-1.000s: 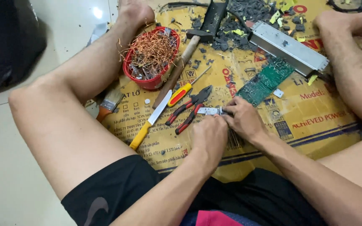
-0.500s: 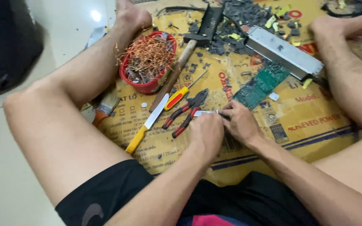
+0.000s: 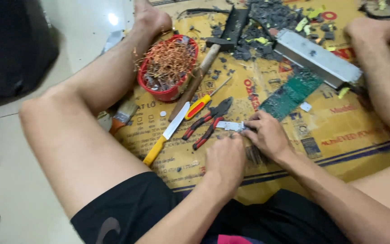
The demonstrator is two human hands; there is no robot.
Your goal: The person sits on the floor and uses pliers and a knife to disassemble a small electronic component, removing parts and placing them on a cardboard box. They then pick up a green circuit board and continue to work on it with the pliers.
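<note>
Here, both hands, left hand and right hand, pinch a small silvery metal strip above the yellow printed cardboard sheet beside red-handled pliers; a slip could nick fingertips.

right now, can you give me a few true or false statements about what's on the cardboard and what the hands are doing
1. The red bowl holds copper wire scraps. True.
2. The right hand pinches a small pale metal piece. True.
3. The red-handled pliers are held in the left hand. False: they lie on the cardboard mat, beside the hands.
4. The green circuit board sits inside the bowl. False: it lies on the mat by the grey metal casing.
5. A yellow-handled knife lies left of the pliers. True.
</note>
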